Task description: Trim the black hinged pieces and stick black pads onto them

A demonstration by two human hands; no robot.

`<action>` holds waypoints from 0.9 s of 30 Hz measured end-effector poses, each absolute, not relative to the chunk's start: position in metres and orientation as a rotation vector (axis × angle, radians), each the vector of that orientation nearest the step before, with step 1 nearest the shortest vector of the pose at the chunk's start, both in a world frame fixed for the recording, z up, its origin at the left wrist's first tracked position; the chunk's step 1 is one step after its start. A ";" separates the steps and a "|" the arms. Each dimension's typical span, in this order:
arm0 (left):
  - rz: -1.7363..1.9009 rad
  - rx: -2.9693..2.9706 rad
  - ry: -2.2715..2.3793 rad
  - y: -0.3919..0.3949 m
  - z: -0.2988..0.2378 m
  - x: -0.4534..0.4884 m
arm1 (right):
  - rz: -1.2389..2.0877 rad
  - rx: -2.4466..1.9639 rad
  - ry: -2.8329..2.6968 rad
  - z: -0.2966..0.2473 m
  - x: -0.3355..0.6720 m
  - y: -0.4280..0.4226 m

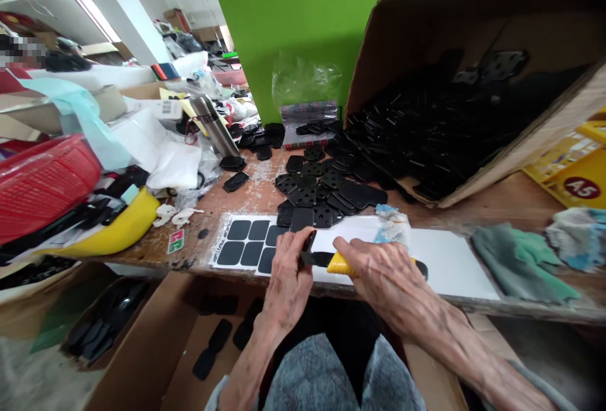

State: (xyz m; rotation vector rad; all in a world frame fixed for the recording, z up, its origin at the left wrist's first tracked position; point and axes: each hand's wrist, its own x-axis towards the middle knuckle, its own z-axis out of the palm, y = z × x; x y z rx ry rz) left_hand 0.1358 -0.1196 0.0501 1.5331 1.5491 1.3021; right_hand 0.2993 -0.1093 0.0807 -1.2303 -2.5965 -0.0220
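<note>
My right hand (379, 275) is closed around a yellow-handled utility knife (338, 262), its dark blade pointing left. My left hand (288, 272) meets the blade tip with fingers pinched on a small black piece (308, 242) at the table's front edge. Both hands rest over a white backing sheet (445, 259) that carries several black rounded pads (246, 240) on its left part. Just beyond lies a heap of black plastic plates with holes (317, 193).
A big tilted cardboard box (473, 83) of black parts fills the right. Rags (511, 256) lie at the right, a red basket (42, 184) and yellow tray (118, 228) at the left, a steel flask (213, 124) behind. An open carton (156, 348) with black pads stands under the table.
</note>
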 end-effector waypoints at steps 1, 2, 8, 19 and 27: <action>1.277 1.549 1.558 -0.120 0.049 0.135 | -0.036 -1.203 -2.589 0.079 0.301 -0.107; 1.255 1.563 1.566 -0.120 0.049 0.134 | -0.043 -1.177 -2.587 0.077 0.302 -0.105; 1.210 1.489 1.511 -0.134 0.060 0.132 | 0.143 -1.551 -2.438 0.053 0.321 -0.071; 1.400 0.459 0.786 -0.108 0.059 0.150 | 1.546 -1.372 -1.495 0.030 0.310 -0.098; 1.381 0.345 0.578 -0.107 0.064 0.140 | 1.736 -1.317 -1.225 0.022 0.319 -0.101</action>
